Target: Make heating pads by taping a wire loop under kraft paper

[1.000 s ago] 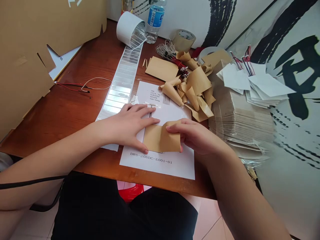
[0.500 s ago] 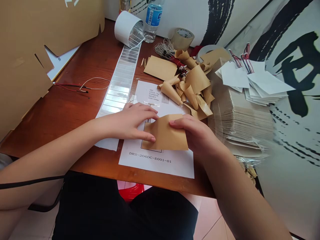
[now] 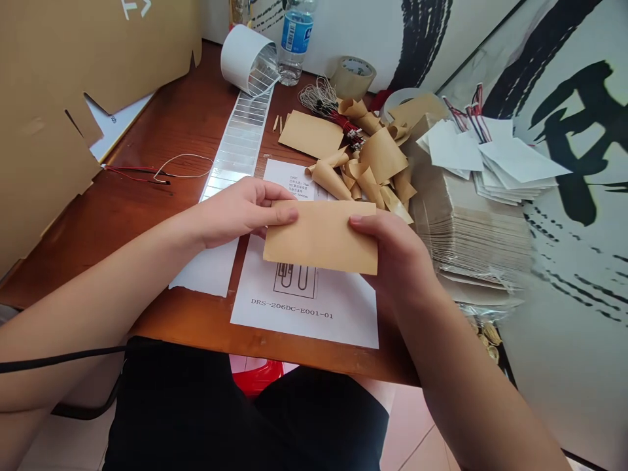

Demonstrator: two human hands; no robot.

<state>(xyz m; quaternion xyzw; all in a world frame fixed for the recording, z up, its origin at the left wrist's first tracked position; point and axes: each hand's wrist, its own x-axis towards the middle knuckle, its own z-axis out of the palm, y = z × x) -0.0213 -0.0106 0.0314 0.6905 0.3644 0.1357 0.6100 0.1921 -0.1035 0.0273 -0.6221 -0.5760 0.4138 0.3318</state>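
A rectangular brown paper sheet (image 3: 321,237) is held raised over a printed drawing sheet (image 3: 304,330), hiding the middle of it. My left hand (image 3: 252,212) pinches the brown sheet at its upper left, thumb on top. At the right end my right hand (image 3: 395,245) grips it, thumb on top and the other fingers out of sight beneath. Beyond lies a flat brown paper stack (image 3: 311,133). Just left of the drawing runs a strip of silvery labels (image 3: 240,140) from a white roll (image 3: 240,59).
Curled brown paper scraps (image 3: 383,157), a wire bundle (image 3: 321,98) and a tape roll (image 3: 353,75) sit at the back. On the right, white cards with wires (image 3: 495,157) top a bagged stack (image 3: 481,229). A cardboard box (image 3: 73,98) stands left; a water bottle (image 3: 295,42) stands behind.
My left hand has moved up and now pinches the brown sheet's left end. The sheet has been lifted and flattened out, uncovering the lower part of the printed figure.
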